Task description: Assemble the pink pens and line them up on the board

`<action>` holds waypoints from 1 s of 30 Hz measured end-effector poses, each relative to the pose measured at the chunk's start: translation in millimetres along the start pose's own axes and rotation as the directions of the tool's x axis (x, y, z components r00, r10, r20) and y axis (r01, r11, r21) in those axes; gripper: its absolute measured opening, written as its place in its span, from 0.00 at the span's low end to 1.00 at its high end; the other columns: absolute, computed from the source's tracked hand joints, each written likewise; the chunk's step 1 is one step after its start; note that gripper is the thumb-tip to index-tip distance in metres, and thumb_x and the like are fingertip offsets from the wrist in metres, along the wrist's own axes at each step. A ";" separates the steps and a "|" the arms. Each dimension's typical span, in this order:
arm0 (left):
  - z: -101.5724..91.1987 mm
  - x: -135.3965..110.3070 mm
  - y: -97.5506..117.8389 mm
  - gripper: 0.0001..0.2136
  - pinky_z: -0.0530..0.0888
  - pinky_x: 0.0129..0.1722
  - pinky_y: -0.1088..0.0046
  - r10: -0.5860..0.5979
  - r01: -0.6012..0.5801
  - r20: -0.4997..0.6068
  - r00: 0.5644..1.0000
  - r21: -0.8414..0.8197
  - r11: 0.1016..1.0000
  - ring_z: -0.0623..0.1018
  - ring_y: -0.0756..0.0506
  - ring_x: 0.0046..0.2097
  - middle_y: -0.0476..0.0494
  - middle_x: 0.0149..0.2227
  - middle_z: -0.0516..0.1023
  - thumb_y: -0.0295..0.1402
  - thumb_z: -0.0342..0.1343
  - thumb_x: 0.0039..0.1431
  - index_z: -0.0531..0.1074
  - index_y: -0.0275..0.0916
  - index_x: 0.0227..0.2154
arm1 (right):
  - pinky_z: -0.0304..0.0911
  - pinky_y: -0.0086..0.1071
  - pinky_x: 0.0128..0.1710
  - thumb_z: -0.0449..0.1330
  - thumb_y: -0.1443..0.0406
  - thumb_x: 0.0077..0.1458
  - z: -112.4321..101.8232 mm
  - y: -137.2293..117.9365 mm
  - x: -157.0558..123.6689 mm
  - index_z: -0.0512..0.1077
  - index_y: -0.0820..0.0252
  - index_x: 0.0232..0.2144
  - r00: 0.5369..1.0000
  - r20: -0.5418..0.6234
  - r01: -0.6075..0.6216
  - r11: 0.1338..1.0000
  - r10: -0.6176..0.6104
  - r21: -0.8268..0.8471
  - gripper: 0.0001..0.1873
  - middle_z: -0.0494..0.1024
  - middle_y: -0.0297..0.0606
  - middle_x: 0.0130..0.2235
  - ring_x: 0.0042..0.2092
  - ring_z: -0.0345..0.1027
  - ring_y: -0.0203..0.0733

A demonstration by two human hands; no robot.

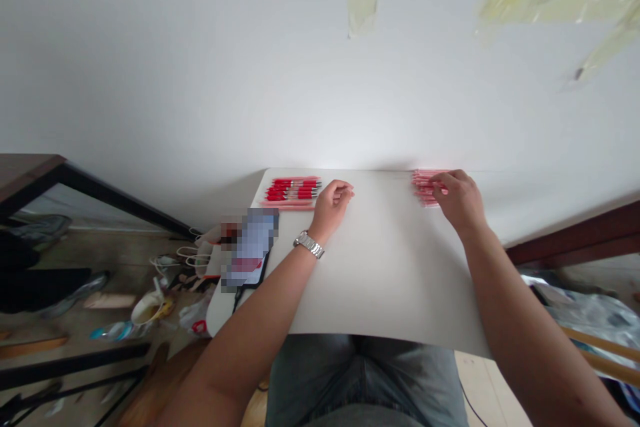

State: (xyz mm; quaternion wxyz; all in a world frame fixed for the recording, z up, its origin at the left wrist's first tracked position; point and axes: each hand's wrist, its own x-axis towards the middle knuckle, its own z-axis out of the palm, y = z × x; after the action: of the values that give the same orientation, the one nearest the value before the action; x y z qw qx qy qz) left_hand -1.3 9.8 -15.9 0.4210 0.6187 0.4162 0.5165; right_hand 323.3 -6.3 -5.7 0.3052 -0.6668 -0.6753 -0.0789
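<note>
My right hand point(461, 200) is over a row of thin pink pen-like sticks point(423, 181) at the table's back right. Its thumb and index finger close on one of them, and the palm hides the right ends of the row. My left hand point(332, 208), with a metal watch on the wrist, hovers or rests near the back middle, its fingers curled and nothing visible in them. Just left of it lie several red pens point(293, 192) with silver tips, side by side. More pink sticks point(287, 205) lie along the front of these pens.
A phone point(253, 247), partly blurred out, lies at the left edge of the white table point(390, 280) with a cable. The wall point(320, 80) stands right behind the table. Left on the floor are a cup point(146, 309) and a bottle point(113, 331); plastic bags point(590, 313) are at right.
</note>
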 end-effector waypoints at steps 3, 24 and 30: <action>0.1 -0.1 0.0 0.09 0.78 0.43 0.71 -0.002 0.002 0.004 1.000 0.005 1.000 0.82 0.47 0.41 0.41 0.41 0.81 0.40 0.58 0.67 0.74 0.39 0.39 | 0.65 0.41 0.41 0.58 0.69 0.54 -0.2 -0.4 -0.5 0.81 0.58 0.39 1.000 0.001 0.001 1.000 -0.001 -0.008 0.13 0.77 0.45 0.43 0.40 0.70 0.49; -0.5 0.4 -2.8 0.09 0.78 0.43 0.70 0.007 -0.007 -0.001 1.000 0.025 1.000 0.83 0.47 0.42 0.41 0.40 0.82 0.40 0.57 0.67 0.74 0.39 0.39 | 0.64 0.39 0.37 0.59 0.65 0.57 -1.9 -4.9 -1.6 0.79 0.58 0.37 0.998 -0.050 -0.025 0.999 0.026 0.021 0.09 0.78 0.45 0.41 0.36 0.72 0.47; 0.1 0.2 -1.9 0.09 0.78 0.42 0.71 0.004 -0.004 -0.003 1.000 0.018 1.000 0.83 0.46 0.42 0.42 0.39 0.81 0.40 0.57 0.67 0.74 0.39 0.38 | 0.64 0.38 0.36 0.58 0.60 0.61 -6.3 -17.6 0.6 0.76 0.57 0.36 0.993 -0.117 0.013 0.997 -0.004 0.081 0.09 0.76 0.42 0.35 0.33 0.69 0.45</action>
State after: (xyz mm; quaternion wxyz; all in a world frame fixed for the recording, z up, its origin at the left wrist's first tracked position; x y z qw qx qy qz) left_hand -1.3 10.6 -17.6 0.4138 0.6226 0.4201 0.5144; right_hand 308.5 -10.8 5.0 0.3709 -0.6451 -0.6619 -0.0911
